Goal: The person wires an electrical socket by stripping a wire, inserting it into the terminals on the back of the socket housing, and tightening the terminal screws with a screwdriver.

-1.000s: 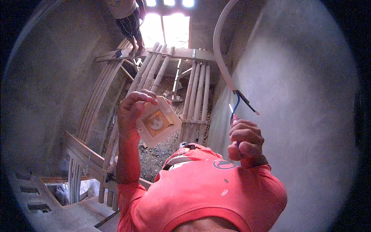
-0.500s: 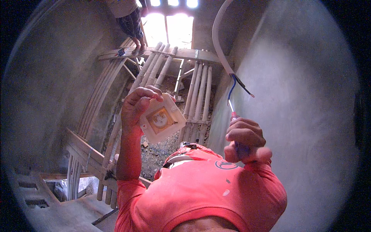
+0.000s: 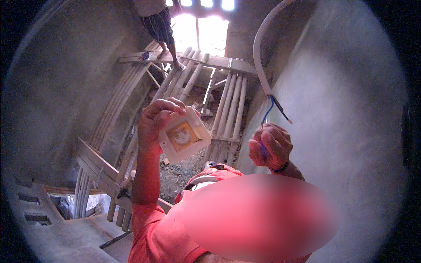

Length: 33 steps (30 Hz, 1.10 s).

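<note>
Between the fingers and thumb of my left hand [image 3: 160, 116] is a square white electrical fitting [image 3: 173, 154], held by its upper left edge. Its recessed middle looks orange, with a paler round part inside. My right hand [image 3: 272, 144] is closed round a screwdriver [image 3: 263, 150]; a bit of blue handle shows, and a short stretch of shaft seems to stick up above the fist. Just over that hand hangs a white cable [image 3: 259, 65]. From its end come a blue wire [image 3: 268, 109], reaching down to my fingers, and a black wire [image 3: 283, 115] with a bare tip.
Bamboo poles [image 3: 228, 101] run across a gap above rubble, resting on a wooden beam [image 3: 243, 64]. Another person [image 3: 160, 28] stands on the scaffold at the far left. A plastered wall [image 3: 346, 131] rises at right. Planks [image 3: 103, 168] lie to the lower left.
My right hand has risen to the blue wire's end and turned, hiding most of the screwdriver. My left hand keeps the fitting in place. The other person has stepped onto the poles.
</note>
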Each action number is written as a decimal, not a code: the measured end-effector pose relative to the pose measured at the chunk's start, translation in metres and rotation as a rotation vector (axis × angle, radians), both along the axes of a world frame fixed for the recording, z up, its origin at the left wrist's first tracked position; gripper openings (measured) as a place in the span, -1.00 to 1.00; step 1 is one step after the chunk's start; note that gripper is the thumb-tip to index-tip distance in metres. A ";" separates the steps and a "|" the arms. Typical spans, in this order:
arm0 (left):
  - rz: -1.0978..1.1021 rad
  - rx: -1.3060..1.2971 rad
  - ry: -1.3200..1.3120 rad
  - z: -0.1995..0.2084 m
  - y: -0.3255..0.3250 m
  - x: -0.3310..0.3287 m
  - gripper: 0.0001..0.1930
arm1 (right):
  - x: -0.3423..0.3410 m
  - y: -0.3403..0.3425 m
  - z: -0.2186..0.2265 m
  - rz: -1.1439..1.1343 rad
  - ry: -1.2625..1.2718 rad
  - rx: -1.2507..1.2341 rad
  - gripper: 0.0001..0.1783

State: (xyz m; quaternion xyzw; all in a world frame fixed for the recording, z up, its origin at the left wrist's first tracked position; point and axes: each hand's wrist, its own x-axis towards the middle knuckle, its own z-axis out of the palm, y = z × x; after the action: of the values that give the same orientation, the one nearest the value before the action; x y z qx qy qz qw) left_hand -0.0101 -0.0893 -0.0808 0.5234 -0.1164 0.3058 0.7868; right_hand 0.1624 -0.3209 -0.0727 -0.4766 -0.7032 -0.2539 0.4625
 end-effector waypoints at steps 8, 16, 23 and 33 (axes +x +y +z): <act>0.068 -0.007 0.009 -0.001 -0.005 -0.006 -0.66 | -0.005 -0.017 -0.001 0.232 0.114 0.053 -0.43; 0.037 -0.014 -0.002 -0.001 -0.006 -0.003 -0.65 | 0.006 0.003 -0.006 -0.059 0.012 0.014 -0.60; 0.085 0.026 0.011 -0.013 0.007 -0.020 -0.62 | -0.008 0.006 -0.040 0.163 0.148 -0.085 -0.77; 0.161 -0.164 -0.044 -0.023 0.000 -0.036 -0.68 | -0.008 0.043 -0.163 0.064 0.467 -0.752 -0.84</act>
State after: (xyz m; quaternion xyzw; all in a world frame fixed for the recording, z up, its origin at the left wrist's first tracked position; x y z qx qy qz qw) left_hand -0.0465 -0.0893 -0.1035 0.4582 -0.0659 0.3881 0.7969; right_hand 0.1540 -0.2783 -0.2357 -0.6342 -0.6377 0.1487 0.4112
